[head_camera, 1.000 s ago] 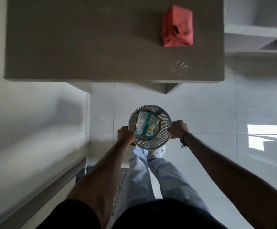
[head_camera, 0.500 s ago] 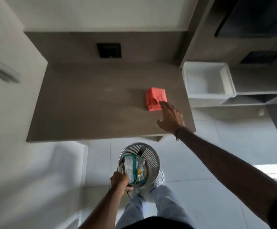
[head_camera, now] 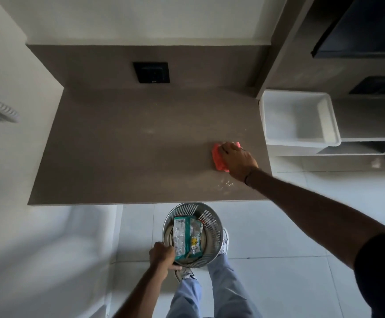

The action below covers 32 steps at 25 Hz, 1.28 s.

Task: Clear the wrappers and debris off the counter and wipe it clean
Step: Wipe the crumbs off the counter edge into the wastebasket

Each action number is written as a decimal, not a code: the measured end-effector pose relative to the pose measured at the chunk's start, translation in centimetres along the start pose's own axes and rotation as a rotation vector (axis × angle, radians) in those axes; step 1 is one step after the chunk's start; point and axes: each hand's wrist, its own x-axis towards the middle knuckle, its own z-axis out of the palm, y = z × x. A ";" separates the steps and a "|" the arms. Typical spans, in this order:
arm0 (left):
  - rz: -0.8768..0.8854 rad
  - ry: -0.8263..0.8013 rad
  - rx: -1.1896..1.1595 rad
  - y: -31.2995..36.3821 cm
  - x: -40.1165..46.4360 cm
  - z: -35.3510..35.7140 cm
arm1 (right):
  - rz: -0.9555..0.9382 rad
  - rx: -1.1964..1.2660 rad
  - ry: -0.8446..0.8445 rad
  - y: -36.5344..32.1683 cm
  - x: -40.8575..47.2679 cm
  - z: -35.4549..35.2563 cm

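Grey-brown stone counter [head_camera: 129, 145]: right hand [head_camera: 238, 159] is clutching the red folded cloth [head_camera: 218, 160], left hand [head_camera: 163, 257] gripping the perforated steel bin [head_camera: 212, 221]; I'm risking sweeping white crumbs [head_camera: 227, 183] floorward, bin sitting off to their left.

This looks like a home kitchen or utility corner. A brown stone-look counter [head_camera: 129, 157] has a matching backsplash with a black wall socket [head_camera: 151, 72]. Below are glossy pale floor tiles [head_camera: 278, 226]. To the right, open shelves [head_camera: 368, 121] hold a white plastic tub [head_camera: 324, 125] (a dark cabinet front [head_camera: 359, 26] hangs above them).
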 end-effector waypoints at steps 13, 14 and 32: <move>0.052 -0.052 0.039 1.7 -0.7 1.0 | 0.186 0.774 0.045 -4.5 -12.8 -0.1; 0.055 -0.052 0.047 1.8 -0.9 1.0 | 0.316 0.780 0.135 -3.0 -12.1 -0.5; 0.072 -0.032 0.097 1.6 -1.4 -0.1 | 0.614 1.565 -0.094 -7.0 -6.8 -1.0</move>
